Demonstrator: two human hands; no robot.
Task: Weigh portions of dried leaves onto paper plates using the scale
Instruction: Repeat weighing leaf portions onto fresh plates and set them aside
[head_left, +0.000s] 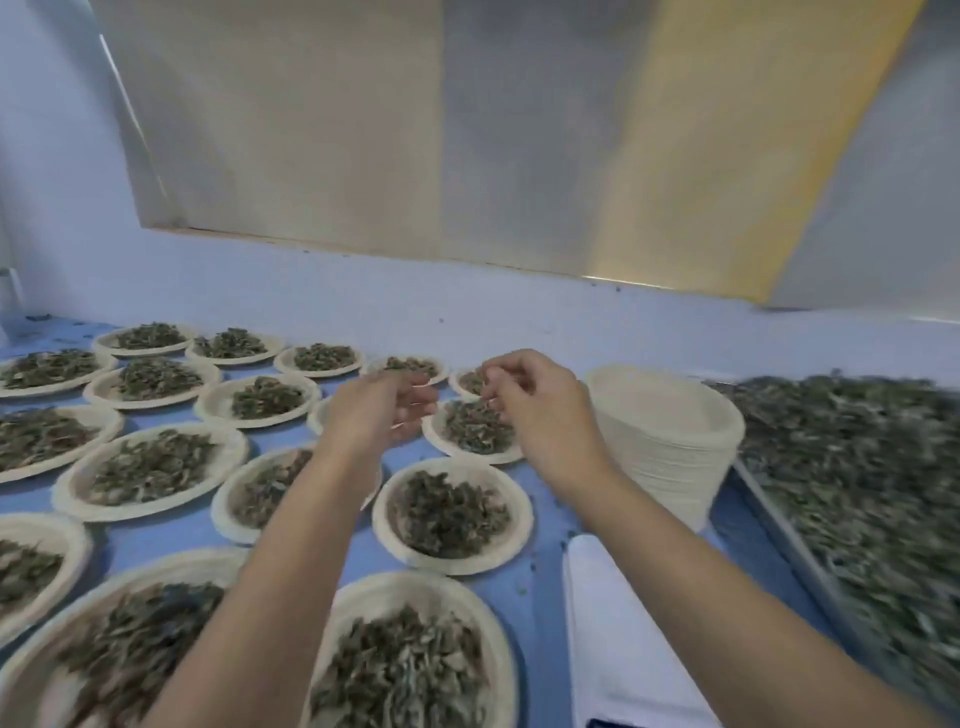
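Dried leaves (475, 428) are seen as a dark green-brown, crumpled, curled heap, piled in the middle of a round off-white paper plate (457, 454) with a bare rim left around the heap. No single direction is shown by the heap; the pieces lie every way. The plate lies flat on the blue table (540, 587), mid-frame, toward the far side. The left hand (382, 410) is held just left of this plate, above it, fingers loosely curled. The right hand (540, 402) is held over the plate's right edge, fingertips (491, 376) drawn together as in a pinch. Whether anything is held in either hand cannot be told because of blur. More filled plates (72, 483) are laid in rows to the left and nearer, the rows running away toward the wall (363, 296). A stack of empty plates (670, 441) stands just right of the right hand. A metal tray (779, 525) of loose leaves (857, 467) is set at far right, its long edge running near-to-far. A white flat object (613, 623) lies between the tray and the near plates.
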